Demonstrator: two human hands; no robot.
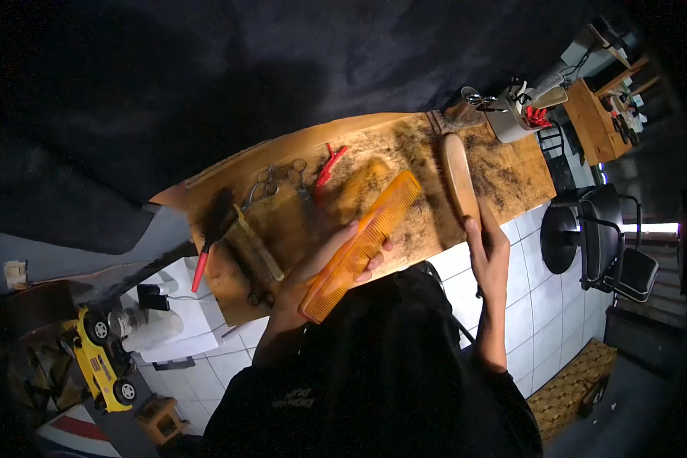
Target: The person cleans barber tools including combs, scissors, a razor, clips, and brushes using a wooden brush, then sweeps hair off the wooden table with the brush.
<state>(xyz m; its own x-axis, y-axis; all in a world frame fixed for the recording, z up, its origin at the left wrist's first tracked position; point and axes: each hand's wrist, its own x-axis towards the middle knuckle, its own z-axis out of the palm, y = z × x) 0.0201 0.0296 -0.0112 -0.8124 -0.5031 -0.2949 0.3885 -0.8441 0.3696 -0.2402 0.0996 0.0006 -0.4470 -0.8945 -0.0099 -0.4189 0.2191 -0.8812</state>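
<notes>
My left hand (298, 288) is closed around a wide orange comb (366, 240), which slants up to the right above the table. The thumb lies along one edge and the fingertips show at the other. In my right hand (491, 256) is a wooden-backed brush (459, 174), gripped by its lower end with the bristles facing left. Below them is a wooden table (424, 217) strewn with dark hair clippings. A red hair clip (330, 164) lies beyond the comb, near metal scissors (263, 188).
Left on the table lie a brush with a red handle (201, 267) and a pale, narrow-handled tool (259, 246). A metal cup (466, 107) and a light container (507, 122) stand at the far right end. A black chair (618, 244) and a yellow toy car (99, 366) are farther off.
</notes>
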